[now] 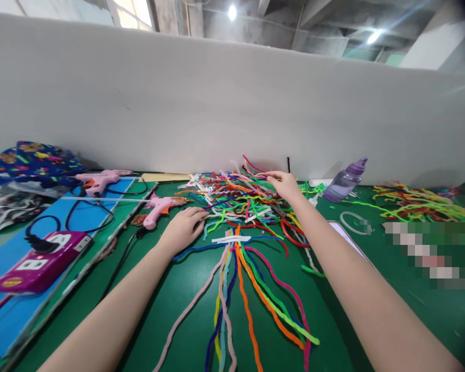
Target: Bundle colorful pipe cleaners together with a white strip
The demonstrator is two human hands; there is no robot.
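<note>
My left hand (pixel 186 226) lies low on the green table, fingers stretched out and slightly bent, nothing visible in them. Just beyond its fingertips begins a loose pile of fuzzy pipe cleaners (pixel 236 192) in many colours. Over the pile's right side, my right hand (pixel 282 184) has its thumb and forefinger drawn together on what appears to be a pinkish-red pipe cleaner; the exact contact is hard to see. Between my forearms, a fanned bundle of coloured pipe cleaners (pixel 240 274) spreads toward me, with a white strip (pixel 231 239) across its far end.
At left are two pink glue guns (pixel 158 207), a purple power strip (pixel 42 261) with cords, and a blue board (pixel 8 315). Pliers with red handles (pixel 290 230), a phone (pixel 349 240) and a purple bottle (pixel 344 181) lie or stand right. More pipe cleaners (pixel 418 204) lie far right.
</note>
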